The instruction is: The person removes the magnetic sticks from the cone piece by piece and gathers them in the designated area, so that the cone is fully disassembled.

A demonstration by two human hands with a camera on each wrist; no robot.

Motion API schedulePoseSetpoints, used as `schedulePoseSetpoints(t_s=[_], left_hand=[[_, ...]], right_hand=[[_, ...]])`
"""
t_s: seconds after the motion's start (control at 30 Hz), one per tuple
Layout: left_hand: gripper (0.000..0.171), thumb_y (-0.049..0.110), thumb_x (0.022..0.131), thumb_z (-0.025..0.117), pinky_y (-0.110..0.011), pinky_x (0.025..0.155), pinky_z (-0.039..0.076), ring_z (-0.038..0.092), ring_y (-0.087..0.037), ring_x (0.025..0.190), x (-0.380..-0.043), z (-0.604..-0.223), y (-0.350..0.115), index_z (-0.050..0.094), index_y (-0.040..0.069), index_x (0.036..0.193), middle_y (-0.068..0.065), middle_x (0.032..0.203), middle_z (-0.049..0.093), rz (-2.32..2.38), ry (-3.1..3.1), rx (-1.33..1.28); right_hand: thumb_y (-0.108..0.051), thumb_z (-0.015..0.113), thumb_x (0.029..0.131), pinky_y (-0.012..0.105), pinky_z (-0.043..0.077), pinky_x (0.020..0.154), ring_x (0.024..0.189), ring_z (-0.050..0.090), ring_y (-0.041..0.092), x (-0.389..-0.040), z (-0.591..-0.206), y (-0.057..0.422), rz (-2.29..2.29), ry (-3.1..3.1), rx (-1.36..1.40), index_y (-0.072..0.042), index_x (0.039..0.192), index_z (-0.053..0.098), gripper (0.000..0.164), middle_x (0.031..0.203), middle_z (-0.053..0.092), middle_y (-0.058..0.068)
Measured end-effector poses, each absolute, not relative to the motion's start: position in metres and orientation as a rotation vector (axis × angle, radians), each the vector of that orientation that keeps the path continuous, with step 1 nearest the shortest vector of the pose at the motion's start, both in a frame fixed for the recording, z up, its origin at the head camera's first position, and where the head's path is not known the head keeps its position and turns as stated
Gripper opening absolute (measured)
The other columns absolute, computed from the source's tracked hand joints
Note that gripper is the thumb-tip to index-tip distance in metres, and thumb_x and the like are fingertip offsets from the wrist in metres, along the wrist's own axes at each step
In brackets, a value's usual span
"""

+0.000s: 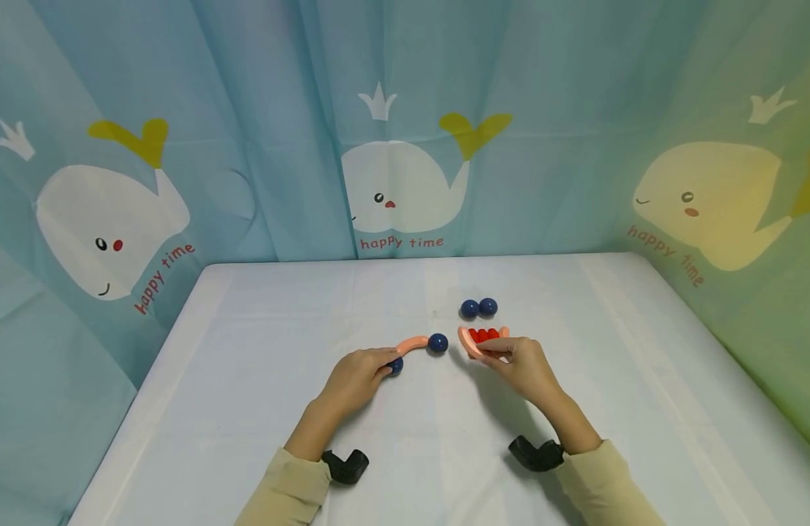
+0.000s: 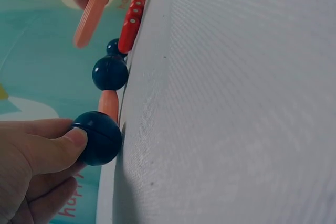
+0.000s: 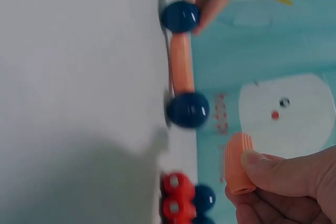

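Observation:
My left hand [image 1: 355, 376] pinches a dark blue ball [image 2: 97, 138] between thumb and fingers, low at the white table. From that ball a curved orange rod [image 1: 413, 343] runs to a second blue ball [image 1: 437, 343], which lies on the table. In my right hand [image 1: 521, 365] is another curved orange rod [image 3: 239, 163], held between thumb and fingers and raised above the table. Behind it in the head view, a red lobed piece [image 1: 483, 334] lies partly hidden, with an orange piece [image 1: 505, 332] at its right end.
Two more blue balls [image 1: 479, 307] sit side by side farther back on the white table [image 1: 280, 314]. Beyond the table hangs a blue-green curtain [image 1: 273, 109] with whale prints. Black devices [image 1: 345, 466] are worn at both wrists.

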State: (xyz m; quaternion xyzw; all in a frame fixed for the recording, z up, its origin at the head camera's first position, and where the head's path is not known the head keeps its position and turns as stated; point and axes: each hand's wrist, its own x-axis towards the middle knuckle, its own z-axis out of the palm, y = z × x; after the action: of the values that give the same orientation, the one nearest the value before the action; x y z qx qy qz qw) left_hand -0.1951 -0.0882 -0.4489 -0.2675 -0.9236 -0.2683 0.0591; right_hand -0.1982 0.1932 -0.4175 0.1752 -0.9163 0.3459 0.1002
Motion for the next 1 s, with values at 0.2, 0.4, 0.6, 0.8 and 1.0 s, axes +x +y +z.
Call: schedulePoseSetpoints(t_s=[0.2, 0.4, 0.6, 0.8, 1.0], left_hand=[[0.03, 0.01, 0.088, 0.061, -0.036, 0.086, 0.047, 0.059, -0.023, 0.103, -0.195, -0.449, -0.088, 0.063, 0.003, 0.118, -0.009, 0.112, 0.064, -0.809, -2.809, -0.804], [0.029, 0.009, 0.088, 0.061, -0.036, 0.085, 0.048, 0.06, -0.023, 0.102, -0.196, -0.449, -0.089, 0.064, 0.002, 0.116, -0.009, 0.111, 0.064, -0.791, -2.786, -0.828], [0.03, 0.008, 0.085, 0.064, -0.036, 0.086, 0.047, 0.059, -0.023, 0.104, -0.196, -0.449, -0.09, 0.065, 0.004, 0.115, -0.008, 0.113, 0.063, -0.77, -2.738, -0.862], [0.03, 0.008, 0.086, 0.064, -0.035, 0.087, 0.047, 0.059, -0.023, 0.104, -0.196, -0.448, -0.09, 0.065, 0.005, 0.115, -0.007, 0.114, 0.063, -0.74, -2.749, -0.864], [0.03, 0.008, 0.086, 0.064, -0.035, 0.087, 0.047, 0.058, -0.023, 0.105, -0.196, -0.449, -0.09, 0.064, 0.004, 0.116, -0.007, 0.114, 0.063, -0.739, -2.747, -0.867]], right_hand=[[0.0, 0.071, 0.077, 0.024, 0.048, 0.053, 0.082, 0.064, 0.033, -0.205, -0.414, 0.216, 1.06, -2.749, 0.358, 0.004, 0.095, 0.071, 0.019, 0.091, 0.067, 0.019], [-0.003, 0.071, 0.079, 0.029, 0.048, 0.057, 0.084, 0.063, 0.033, -0.209, -0.411, 0.23, 1.019, -2.774, 0.285, 0.004, 0.097, 0.07, 0.02, 0.091, 0.067, 0.02], [-0.007, 0.069, 0.082, 0.032, 0.052, 0.06, 0.083, 0.064, 0.033, -0.211, -0.412, 0.244, 1.009, -2.798, 0.245, 0.007, 0.098, 0.069, 0.022, 0.092, 0.066, 0.022], [-0.008, 0.067, 0.083, 0.033, 0.052, 0.062, 0.084, 0.063, 0.033, -0.215, -0.418, 0.262, 0.997, -2.842, 0.17, 0.007, 0.1, 0.068, 0.023, 0.093, 0.066, 0.021], [-0.008, 0.067, 0.083, 0.041, 0.051, 0.069, 0.09, 0.059, 0.037, -0.218, -0.424, 0.27, 1.011, -2.902, 0.107, 0.009, 0.099, 0.067, 0.023, 0.094, 0.066, 0.022]])
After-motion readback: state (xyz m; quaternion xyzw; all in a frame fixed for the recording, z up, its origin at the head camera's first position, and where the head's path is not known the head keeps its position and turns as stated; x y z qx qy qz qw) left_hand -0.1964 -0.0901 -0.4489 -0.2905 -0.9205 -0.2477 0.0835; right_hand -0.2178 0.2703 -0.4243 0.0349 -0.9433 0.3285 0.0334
